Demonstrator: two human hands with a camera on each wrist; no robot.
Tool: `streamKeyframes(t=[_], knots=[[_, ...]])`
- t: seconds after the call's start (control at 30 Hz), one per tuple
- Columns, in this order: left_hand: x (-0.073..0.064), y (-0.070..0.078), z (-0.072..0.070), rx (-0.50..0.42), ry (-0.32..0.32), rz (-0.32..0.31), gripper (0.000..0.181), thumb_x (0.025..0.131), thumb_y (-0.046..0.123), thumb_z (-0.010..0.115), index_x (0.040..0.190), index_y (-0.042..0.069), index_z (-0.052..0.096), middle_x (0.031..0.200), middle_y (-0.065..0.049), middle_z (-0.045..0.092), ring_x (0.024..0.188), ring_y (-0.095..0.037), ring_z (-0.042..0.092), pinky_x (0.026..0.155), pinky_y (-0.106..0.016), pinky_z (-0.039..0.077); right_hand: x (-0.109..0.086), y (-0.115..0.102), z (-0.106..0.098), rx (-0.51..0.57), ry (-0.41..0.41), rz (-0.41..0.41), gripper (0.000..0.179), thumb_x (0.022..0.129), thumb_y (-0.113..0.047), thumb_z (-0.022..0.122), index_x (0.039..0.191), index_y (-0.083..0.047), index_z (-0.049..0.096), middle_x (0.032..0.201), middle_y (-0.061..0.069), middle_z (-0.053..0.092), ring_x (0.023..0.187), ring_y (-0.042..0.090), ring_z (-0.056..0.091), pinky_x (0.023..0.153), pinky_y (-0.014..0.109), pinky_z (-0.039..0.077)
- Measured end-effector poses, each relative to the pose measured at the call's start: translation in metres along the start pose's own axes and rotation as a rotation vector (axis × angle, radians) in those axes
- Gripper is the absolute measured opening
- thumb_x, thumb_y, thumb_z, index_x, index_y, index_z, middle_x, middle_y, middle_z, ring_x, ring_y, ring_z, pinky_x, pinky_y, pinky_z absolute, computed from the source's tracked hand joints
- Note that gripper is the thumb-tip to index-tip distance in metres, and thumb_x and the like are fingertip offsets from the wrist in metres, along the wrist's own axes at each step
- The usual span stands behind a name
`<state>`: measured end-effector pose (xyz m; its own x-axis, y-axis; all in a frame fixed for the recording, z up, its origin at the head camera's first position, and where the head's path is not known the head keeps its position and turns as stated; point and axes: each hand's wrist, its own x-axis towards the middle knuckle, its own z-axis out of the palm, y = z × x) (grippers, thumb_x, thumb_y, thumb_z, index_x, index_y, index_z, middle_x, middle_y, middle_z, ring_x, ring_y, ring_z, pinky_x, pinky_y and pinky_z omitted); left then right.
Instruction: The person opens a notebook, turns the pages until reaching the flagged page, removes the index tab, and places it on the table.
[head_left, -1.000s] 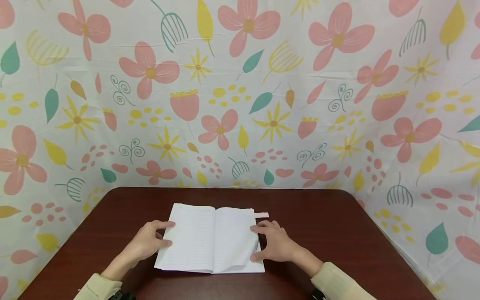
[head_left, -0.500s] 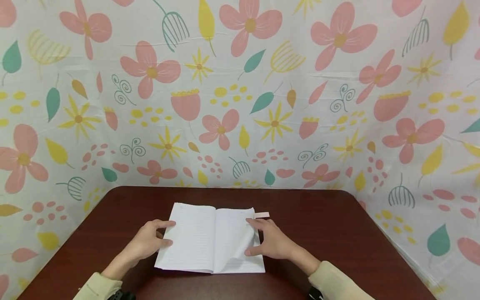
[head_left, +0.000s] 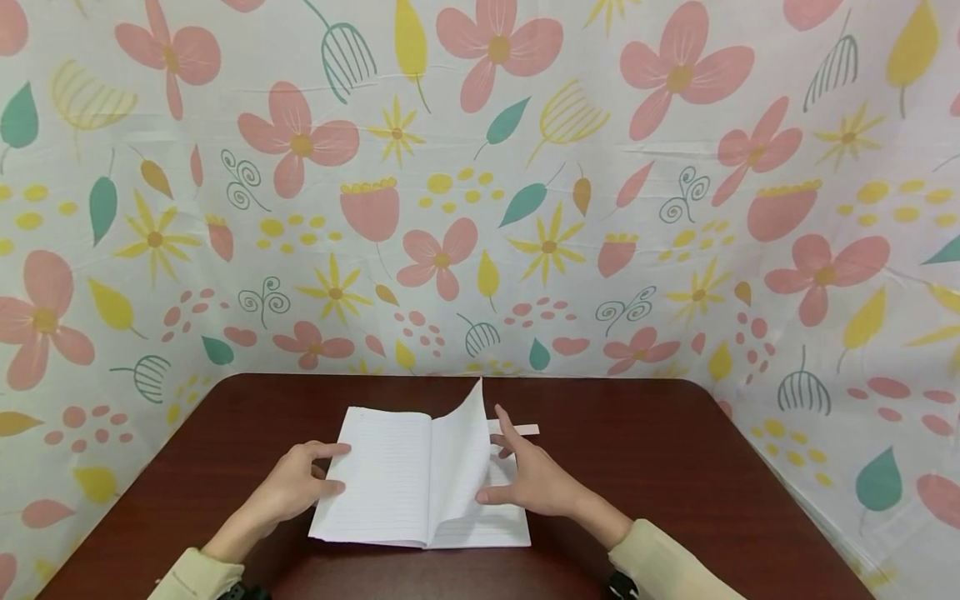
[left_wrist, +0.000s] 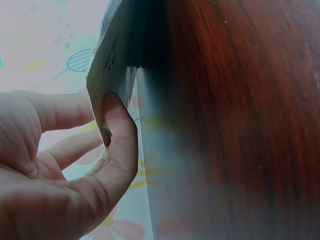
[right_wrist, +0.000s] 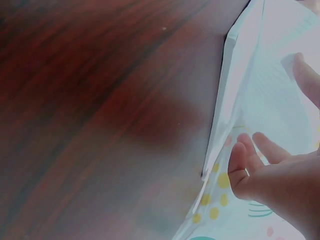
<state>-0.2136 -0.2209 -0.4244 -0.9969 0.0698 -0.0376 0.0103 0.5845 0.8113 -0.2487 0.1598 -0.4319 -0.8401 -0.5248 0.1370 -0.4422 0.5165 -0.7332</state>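
An open notebook (head_left: 382, 479) with white lined pages lies on the dark wooden table. My left hand (head_left: 287, 483) holds its left edge. In the left wrist view, fingers and thumb of that left hand (left_wrist: 95, 185) lie on both sides of the notebook's edge (left_wrist: 107, 75). One right-hand leaf (head_left: 459, 471) stands raised and bent toward the left, its top corner up above the notebook. Beside this leaf is my right hand (head_left: 543, 482), fingers spread, thumb at the leaf's lower outer edge. In the right wrist view, the thumb (right_wrist: 306, 80) is against the paper.
A small pale strip (head_left: 525, 429) sticks out past the notebook's upper right side. The brown table (head_left: 645, 467) extends around the notebook. Behind and beside it hangs a white curtain (head_left: 570, 333) printed with flowers and leaves.
My right hand has moved left from the notebook's right edge, and the right-hand leaf has risen from a slight curl to standing up. The left hand has stayed in place.
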Motion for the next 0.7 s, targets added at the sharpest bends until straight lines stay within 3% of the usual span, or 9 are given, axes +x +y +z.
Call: streamKeyframes(t=[0.3,0.5,0.7], knots=[[-0.0005,0.0001,-0.0006,0.002,-0.003,0.003,0.052,0.086,-0.002,0.082,0.136,0.0,0.069,0.137,-0.022,0.058,0.086,-0.023,0.059,0.068,-0.038,0.054,0.0051,-0.0058,0.0034,0.033,-0.061,-0.066,0.1,0.088,-0.038,0.087,0.165,-0.005,0.033,0.155,0.012,0.053,0.127,0.036,0.055,0.104,0.059,0.046],[-0.0001,-0.0013,-0.0003,-0.006,-0.006,0.006,0.052,0.086,-0.002,0.082,0.136,0.0,0.069,0.137,-0.022,0.057,0.085,-0.023,0.059,0.067,-0.038,0.054,0.0073,-0.0071,0.0068,0.049,-0.091,-0.089,0.094,0.09,-0.039,0.085,0.164,-0.005,0.036,0.165,0.007,0.04,0.127,0.034,0.056,0.106,0.058,0.044],[0.0002,-0.0015,-0.0002,-0.016,-0.004,-0.001,0.053,0.086,-0.003,0.082,0.137,-0.001,0.069,0.137,-0.023,0.057,0.083,-0.023,0.06,0.066,-0.038,0.055,0.0102,-0.009,0.0094,0.047,-0.102,-0.093,0.093,0.091,-0.04,0.085,0.164,-0.007,0.037,0.165,0.006,0.04,0.126,0.031,0.056,0.106,0.055,0.045]])
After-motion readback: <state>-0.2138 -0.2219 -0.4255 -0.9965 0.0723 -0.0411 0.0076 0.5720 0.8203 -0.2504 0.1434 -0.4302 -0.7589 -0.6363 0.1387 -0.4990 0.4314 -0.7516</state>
